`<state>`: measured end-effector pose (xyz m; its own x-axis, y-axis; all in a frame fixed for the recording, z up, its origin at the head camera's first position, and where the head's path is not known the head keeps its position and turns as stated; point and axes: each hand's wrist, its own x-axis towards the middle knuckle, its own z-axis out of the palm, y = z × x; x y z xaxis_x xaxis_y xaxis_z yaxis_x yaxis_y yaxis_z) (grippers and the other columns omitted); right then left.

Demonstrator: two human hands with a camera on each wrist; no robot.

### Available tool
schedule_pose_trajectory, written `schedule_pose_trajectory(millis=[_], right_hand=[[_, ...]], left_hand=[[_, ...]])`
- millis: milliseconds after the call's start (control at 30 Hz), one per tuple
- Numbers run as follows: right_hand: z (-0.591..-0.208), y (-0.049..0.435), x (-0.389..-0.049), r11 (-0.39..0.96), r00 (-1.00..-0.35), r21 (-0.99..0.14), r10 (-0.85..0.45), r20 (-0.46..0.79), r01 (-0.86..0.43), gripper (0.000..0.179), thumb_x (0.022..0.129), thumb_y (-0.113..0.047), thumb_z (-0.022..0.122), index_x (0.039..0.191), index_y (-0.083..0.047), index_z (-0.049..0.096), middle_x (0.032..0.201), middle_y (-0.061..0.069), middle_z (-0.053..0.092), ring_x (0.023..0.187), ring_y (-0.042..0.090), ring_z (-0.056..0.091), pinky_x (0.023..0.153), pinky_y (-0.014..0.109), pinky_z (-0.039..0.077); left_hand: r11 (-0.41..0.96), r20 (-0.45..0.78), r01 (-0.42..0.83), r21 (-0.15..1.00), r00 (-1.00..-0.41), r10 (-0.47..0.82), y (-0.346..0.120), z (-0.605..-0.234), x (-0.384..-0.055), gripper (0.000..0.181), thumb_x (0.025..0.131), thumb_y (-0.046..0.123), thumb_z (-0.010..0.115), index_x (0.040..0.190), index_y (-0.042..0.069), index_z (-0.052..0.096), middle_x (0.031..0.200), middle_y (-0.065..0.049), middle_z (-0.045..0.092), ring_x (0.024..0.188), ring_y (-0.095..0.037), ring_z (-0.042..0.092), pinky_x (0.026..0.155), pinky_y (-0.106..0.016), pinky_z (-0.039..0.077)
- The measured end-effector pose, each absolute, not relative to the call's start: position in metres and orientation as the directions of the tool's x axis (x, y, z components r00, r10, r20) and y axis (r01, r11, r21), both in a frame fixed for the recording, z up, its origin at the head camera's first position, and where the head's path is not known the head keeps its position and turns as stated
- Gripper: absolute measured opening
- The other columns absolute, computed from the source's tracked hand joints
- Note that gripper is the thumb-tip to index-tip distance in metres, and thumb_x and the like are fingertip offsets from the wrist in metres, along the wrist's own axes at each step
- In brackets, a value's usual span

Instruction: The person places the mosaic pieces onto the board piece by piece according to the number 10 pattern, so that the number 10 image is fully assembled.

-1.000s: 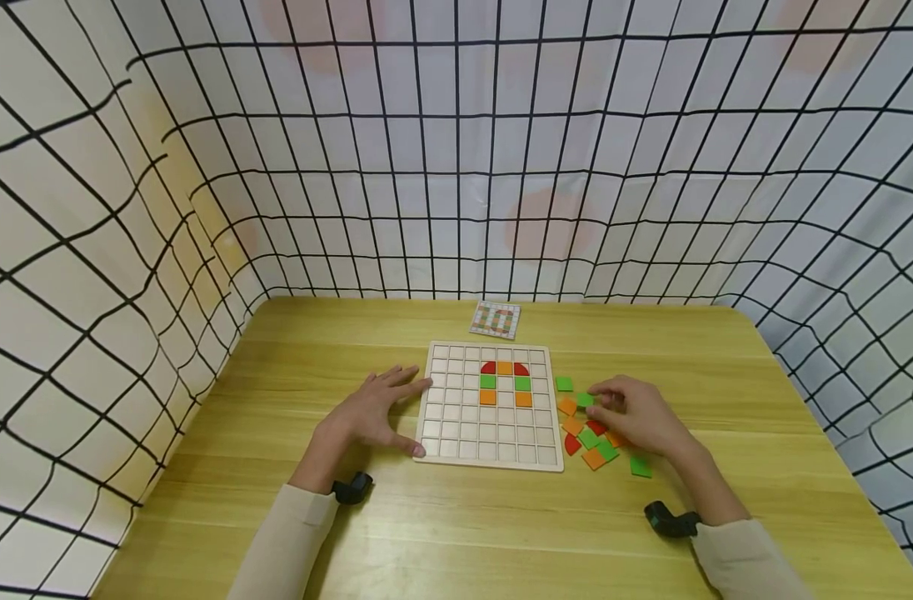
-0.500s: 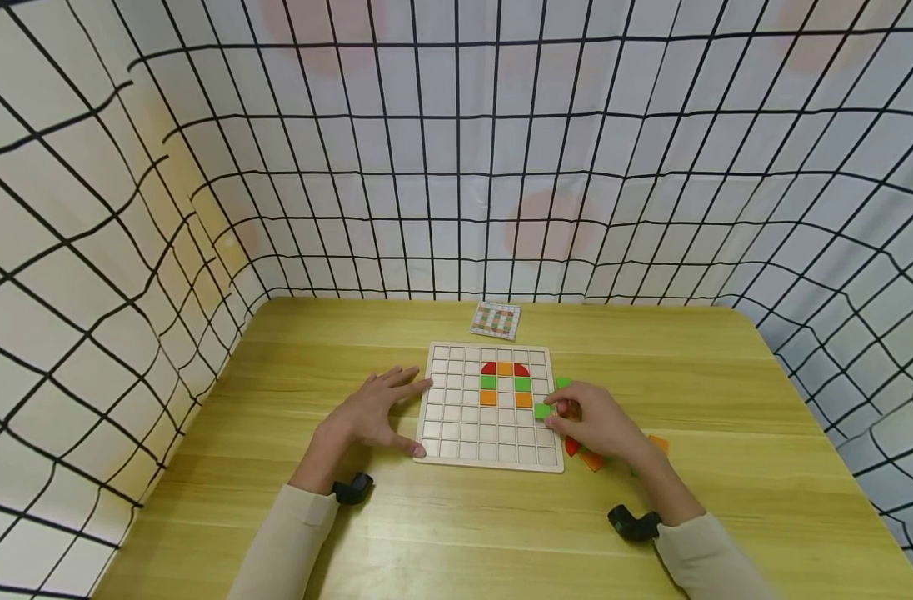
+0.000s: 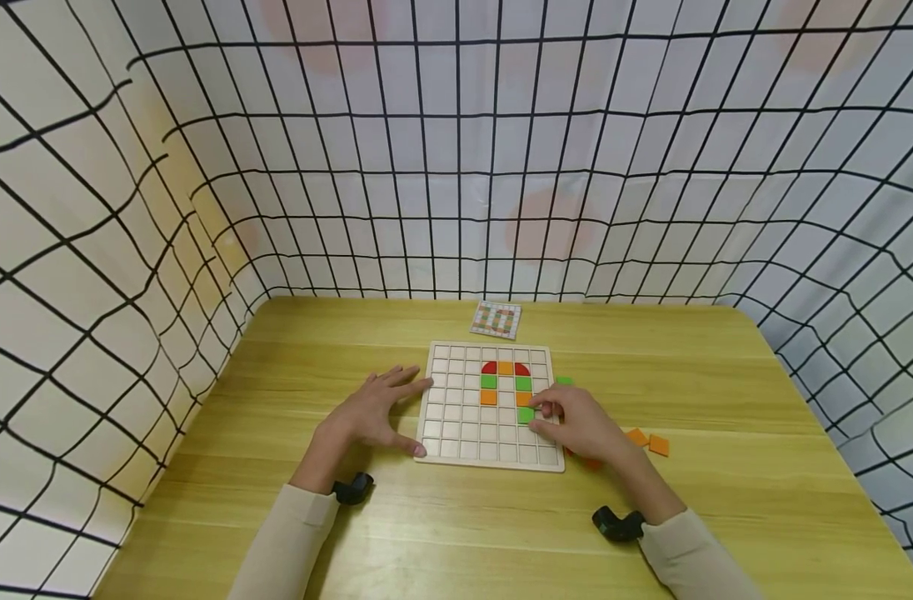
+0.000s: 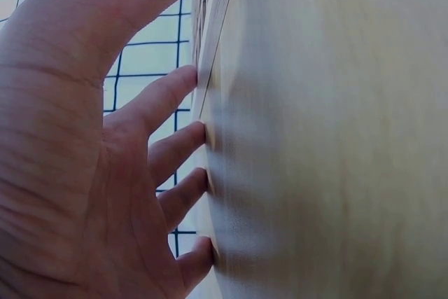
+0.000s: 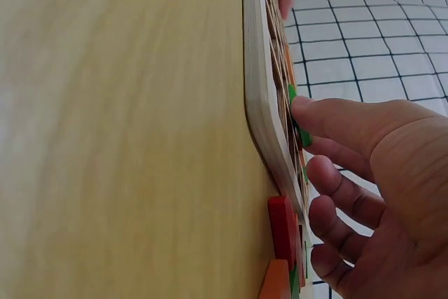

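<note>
My right hand [image 3: 582, 423] pinches a green square tile [image 3: 526, 415] between thumb and fingers, over the wooden grid board [image 3: 449, 433]. That tile lies just below the right-hand orange tile [image 3: 524, 399] of an arch of red, orange and green pieces. In the right wrist view the thumb presses on the green tile's edge, close to the grid, while the other fingers curl loosely. My left hand [image 3: 374, 410] spreads its fingers along the board's left side, thumb at the lower left corner. From the left wrist, the index fingertip [image 4: 187, 75] shows right at the board's edge.
Loose orange tiles [image 3: 658, 446] and a green one [image 3: 564, 381] lie right of the board; my right hand hides part of the pile. A red piece [image 5: 281, 229] shows beside the board's corner. A small pattern card [image 3: 496, 320] lies behind the board. Netting surrounds the table.
From the loose pile, my right hand has carried a green tile leftward onto the board, below the right orange tile. Orange tiles have come into view behind it. The left hand has stayed put.
</note>
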<state>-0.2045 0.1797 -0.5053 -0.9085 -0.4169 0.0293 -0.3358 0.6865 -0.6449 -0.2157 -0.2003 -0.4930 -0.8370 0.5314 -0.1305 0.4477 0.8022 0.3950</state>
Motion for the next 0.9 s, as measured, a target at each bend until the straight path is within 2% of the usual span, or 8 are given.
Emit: schedule_pose_trajectory(millis=[467,900], right_hand=[[-0.5087,0.1797,-0.2038,0.67,-0.911,-0.661,-0.409,0.051,-0.338,0.022,0.089,-0.024,0.082,0.107,-0.015,0.076,0.085,-0.004,0.057,0.079,0.014,0.049,0.067,0.024,0.039],[-0.5022,0.1878,-0.2017,0.663,-0.924,-0.691,-0.381,0.022,-0.289,0.028,0.09,-0.025,0.082,0.114,-0.013,0.075,0.087,0.0,0.059,0.08,0.017,0.051,0.068,0.024,0.04]], left_hand=[[0.799,-0.126,0.448,0.4,-0.837,0.532,-0.2005,-0.4941,-0.2162,0.114,0.066,0.073,0.084,0.161,0.033,0.035,0.173,-0.006,0.021,0.161,-0.035,0.014,0.128,-0.064,0.01],[0.804,-0.135,0.442,0.397,-0.839,0.527,-0.2002,-0.493,-0.2154,0.115,0.066,0.075,0.083,0.162,0.033,0.035,0.173,-0.005,0.021,0.161,-0.035,0.014,0.128,-0.063,0.009]])
